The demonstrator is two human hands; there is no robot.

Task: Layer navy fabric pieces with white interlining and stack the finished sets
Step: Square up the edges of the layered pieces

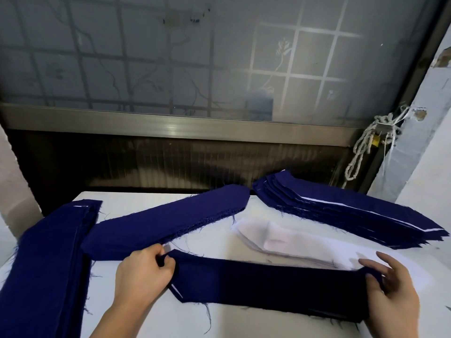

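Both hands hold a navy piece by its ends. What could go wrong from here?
White interlining peeks out of the navy piece below the left hand, so the layers may be offset. With the right hand it grips only the ends; the layers could slip further on the way to the finished stack.

You are working with a single view, taken from your head and facing forward and down across the white table (pixel 170 323) from its near edge. It sits close in: your left hand (pixel 141 272) and right hand (pixel 390 291), holding either end of a navy piece (pixel 268 284), fill the near part of the frame. The far part takes in the frosted window (pixel 170 57) and the wall (pixel 427 167) at the right, with straight edges bowed by the wide lens.
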